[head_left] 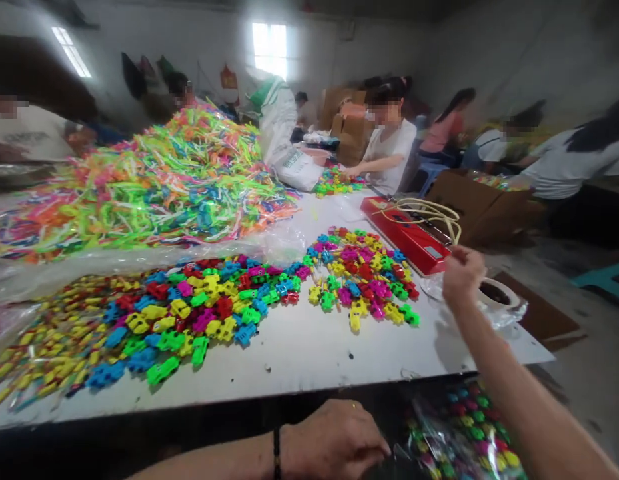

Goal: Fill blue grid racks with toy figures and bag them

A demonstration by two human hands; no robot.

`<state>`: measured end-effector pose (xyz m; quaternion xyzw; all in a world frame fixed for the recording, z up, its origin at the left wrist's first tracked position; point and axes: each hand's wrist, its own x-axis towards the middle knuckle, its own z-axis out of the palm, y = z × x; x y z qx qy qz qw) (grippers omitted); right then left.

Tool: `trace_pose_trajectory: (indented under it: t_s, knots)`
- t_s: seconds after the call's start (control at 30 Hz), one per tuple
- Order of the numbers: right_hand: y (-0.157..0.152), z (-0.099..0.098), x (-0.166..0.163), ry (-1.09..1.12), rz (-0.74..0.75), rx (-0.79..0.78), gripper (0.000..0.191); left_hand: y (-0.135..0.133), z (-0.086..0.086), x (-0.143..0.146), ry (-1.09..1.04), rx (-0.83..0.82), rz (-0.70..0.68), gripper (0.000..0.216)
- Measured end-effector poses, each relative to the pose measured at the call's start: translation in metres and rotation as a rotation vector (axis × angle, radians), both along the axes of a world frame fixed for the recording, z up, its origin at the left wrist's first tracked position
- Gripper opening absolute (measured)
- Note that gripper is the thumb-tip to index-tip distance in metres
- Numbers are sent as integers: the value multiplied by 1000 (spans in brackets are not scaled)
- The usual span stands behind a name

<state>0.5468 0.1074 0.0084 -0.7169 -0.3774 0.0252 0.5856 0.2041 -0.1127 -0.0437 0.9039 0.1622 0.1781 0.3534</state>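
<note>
Below the table's front edge, my left hand (334, 440) is closed, its fingertips at the edge of a clear plastic bag (439, 443). Inside the bag show several small toy pieces in green, pink, red and yellow. My right hand (463, 275) is raised over the table's right end, fingers curled in a pinch; whatever they hold is too small to make out. Just right of it lies a roll of tape (512, 300) on crumpled clear film. A red bag sealer (406, 233) with a coiled pale cord (429, 208) sits behind my right hand.
Small coloured toy cars (209, 303) and another toy heap (364, 267) cover part of the white table (309, 360). Yellow sticks (54, 340) lie left. Behind rises a large pile of bright plastic strips (189, 180). A co-worker (389, 147) sits opposite; a cardboard box (479, 207) stands right.
</note>
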Motion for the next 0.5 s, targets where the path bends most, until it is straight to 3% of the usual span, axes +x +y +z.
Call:
trace_pose_trajectory:
  t_s: [0.17, 0.3, 0.4, 0.5]
  knots:
    - [-79, -68, -138, -140, 436, 54, 23, -26, -16, -63, -7, -19, 199, 19]
    - [-110, -101, -223, -225, 660, 54, 18, -40, -53, -108, -8, -46, 375, 19]
    - [-86, -97, -269, -331, 749, 105, 25, -44, -81, -129, 16, -72, 486, 17]
    - [-31, -69, -313, -475, 751, 139, 48, -44, -89, -145, 98, -132, 551, 14]
